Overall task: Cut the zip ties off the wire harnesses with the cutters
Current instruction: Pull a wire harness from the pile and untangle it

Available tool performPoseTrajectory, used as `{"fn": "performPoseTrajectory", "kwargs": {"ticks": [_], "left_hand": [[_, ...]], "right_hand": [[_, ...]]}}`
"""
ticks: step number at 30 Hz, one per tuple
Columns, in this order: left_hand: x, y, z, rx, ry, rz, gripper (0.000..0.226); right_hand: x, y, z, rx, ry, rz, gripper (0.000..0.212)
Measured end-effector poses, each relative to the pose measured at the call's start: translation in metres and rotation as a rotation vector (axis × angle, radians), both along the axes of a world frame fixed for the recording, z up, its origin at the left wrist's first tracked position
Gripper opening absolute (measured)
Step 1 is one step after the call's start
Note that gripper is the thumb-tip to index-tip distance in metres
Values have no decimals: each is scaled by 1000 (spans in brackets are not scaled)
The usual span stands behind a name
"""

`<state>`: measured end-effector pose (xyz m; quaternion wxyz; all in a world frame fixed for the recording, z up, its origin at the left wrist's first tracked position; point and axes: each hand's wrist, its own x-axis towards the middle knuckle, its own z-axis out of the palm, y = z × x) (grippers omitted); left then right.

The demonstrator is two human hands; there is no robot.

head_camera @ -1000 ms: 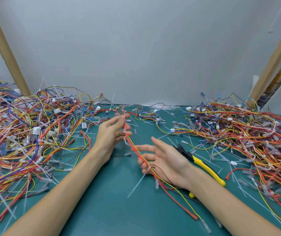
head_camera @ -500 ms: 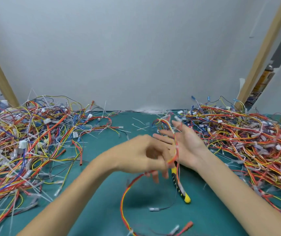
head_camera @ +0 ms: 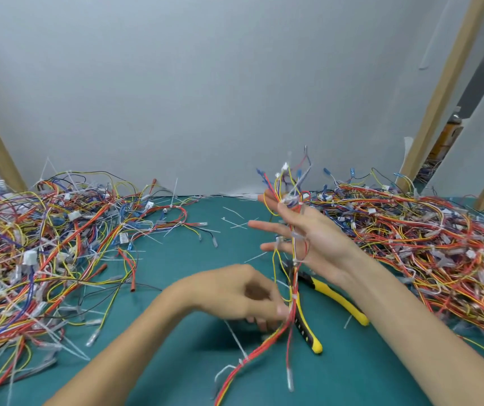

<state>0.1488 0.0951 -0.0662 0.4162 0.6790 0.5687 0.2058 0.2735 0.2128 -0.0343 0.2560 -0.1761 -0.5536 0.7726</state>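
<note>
The wire harness (head_camera: 264,341) hangs nearly upright between the hands. The left hand (head_camera: 234,297), fingers curled, pinches it low down. The right hand (head_camera: 311,241) is spread wide behind its upper part. The cutters (head_camera: 337,297) lie on the mat (head_camera: 193,265) just under the right wrist, handles toward the person, so the right hand is nearer.

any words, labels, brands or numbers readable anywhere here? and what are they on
No text can be read anywhere in this view.
Orange can behind the wooden post: its label is too blurred to read.
Cutters: dark marks on a yellow handle, too blurred to tell whether they are print.
</note>
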Motion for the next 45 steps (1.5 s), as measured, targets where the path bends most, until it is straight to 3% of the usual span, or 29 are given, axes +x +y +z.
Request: {"fn": "performPoseTrajectory", "kwargs": {"ticks": [3, 5, 7, 9, 12, 16, 19, 22, 26, 31, 41, 45], "left_hand": [[-23, 4, -3, 131, -114, 285, 19], [-33, 7, -5, 149, -408, 512, 34], [-37, 9, -7, 30, -838, 506, 56], [-34, 10, -10, -95, -1231, 365, 71], [-32, 12, -11, -37, -1518, 396, 67], [-46, 12, -5, 316, -1476, 664, 44], [-61, 7, -7, 437, -1378, 695, 43], [-67, 4, -15, 423, -1334, 734, 44], [-72, 2, -36, 322, -1312, 760, 44], [-78, 1, -45, 303, -1343, 782, 42], [-78, 2, -46, 301, -1322, 765, 42], [-78, 1, -46, 304, -1314, 766, 42]], "right_hand": [[3, -3, 10, 135, 86, 115, 44], [4, -5, 11, 133, 154, 245, 44], [5, -8, 8, 81, 211, 399, 45], [5, -9, 1, 27, 238, 521, 47], [3, -6, -13, -52, 219, 624, 49], [3, 8, -33, -99, 48, 529, 49], [-3, 12, -46, -36, -85, 276, 21], [-5, 18, -56, -105, -47, 111, 20], [1, 29, -63, -330, 110, 128, 33], [2, 33, -69, -298, 153, 199, 53], [2, 37, -74, -303, 175, 199, 50], [2, 35, -72, -298, 191, 209, 33]]}}
